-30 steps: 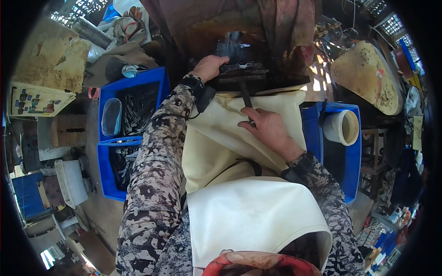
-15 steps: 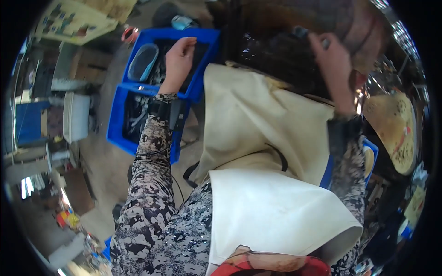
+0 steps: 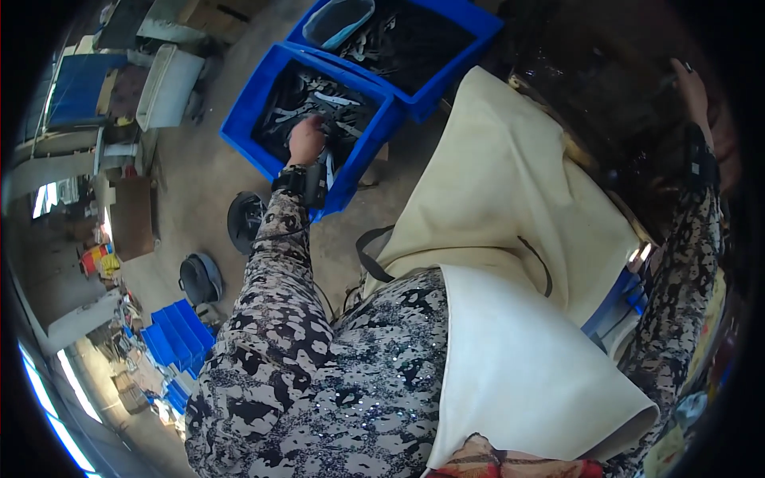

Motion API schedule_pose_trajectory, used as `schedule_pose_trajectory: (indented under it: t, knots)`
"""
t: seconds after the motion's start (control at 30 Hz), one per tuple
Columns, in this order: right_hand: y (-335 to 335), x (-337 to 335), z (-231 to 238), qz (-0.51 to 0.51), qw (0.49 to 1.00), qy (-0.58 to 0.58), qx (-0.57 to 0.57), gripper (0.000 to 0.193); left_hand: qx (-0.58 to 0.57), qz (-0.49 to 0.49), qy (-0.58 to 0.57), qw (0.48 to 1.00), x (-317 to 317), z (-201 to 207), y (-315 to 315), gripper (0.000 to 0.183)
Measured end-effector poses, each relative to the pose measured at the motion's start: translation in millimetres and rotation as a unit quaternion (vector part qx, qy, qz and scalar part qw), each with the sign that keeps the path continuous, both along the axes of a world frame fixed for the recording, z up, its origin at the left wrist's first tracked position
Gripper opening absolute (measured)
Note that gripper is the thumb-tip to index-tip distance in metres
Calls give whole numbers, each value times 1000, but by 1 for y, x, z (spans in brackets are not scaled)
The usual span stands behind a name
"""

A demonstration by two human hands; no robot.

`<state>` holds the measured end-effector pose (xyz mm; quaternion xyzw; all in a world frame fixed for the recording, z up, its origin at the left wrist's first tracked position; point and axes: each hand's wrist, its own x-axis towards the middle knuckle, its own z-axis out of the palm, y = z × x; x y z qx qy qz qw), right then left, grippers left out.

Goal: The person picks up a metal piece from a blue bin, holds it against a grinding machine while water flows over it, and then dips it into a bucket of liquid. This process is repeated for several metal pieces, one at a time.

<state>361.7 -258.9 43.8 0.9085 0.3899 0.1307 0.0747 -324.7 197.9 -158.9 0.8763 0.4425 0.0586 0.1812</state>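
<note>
My left hand [image 3: 307, 141] reaches down into the nearer blue bin [image 3: 239, 131], over a loose heap of dark and silvery flat metal pieces [image 3: 339, 99]. Its back faces up, and the curled fingers are largely hidden, so any grip on a piece does not show. Far to the right, my right hand [image 3: 692, 94] is raised by the dark, wet-looking work area [image 3: 613, 88]. A small dark thing shows between its fingertips; its kind is too unclear to name.
Another blue bin [image 3: 470, 48] adjoins the first; it holds similar pieces and a clear-blue tray [image 3: 339, 22]. A cream apron [image 3: 510, 183] spreads over my lap. Dark round containers [image 3: 201, 279] and blue stacked bins [image 3: 179, 334] stand on the floor at left.
The view has swung left. My left hand has gone from above the farther bin down into the nearer one. My right arm is stretched farther out to the right.
</note>
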Motion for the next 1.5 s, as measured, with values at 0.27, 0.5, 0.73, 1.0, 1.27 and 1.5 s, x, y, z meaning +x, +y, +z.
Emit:
schedule_pose_trajectory:
  t: [0.27, 0.5, 0.73, 1.0, 1.27, 1.5]
  knots:
    - [9, 29, -4, -151, 931, 240, 228, 37, -35, 27, 31, 999, -15, -9, -30, 31]
    - [20, -18, 0, -237, 862, 295, 338, 47, -32, 36, 108, 993, -32, -16, -31, 26]
    - [-51, -107, -36, -255, 811, 380, 363, 44, -89, 49, 29, 994, -49, -33, -4, 16]
    - [-147, -164, -108, -309, 810, 405, 291, 35, -395, 143, -343, 840, 32, 44, -9, 13]
    - [-126, -215, -130, -184, 950, 162, 195, 37, -544, -102, -496, 669, 203, 143, -77, 26]
    - [-101, -245, -88, -298, 916, 188, 191, 35, -568, -163, -385, 709, 317, 179, -164, 22]
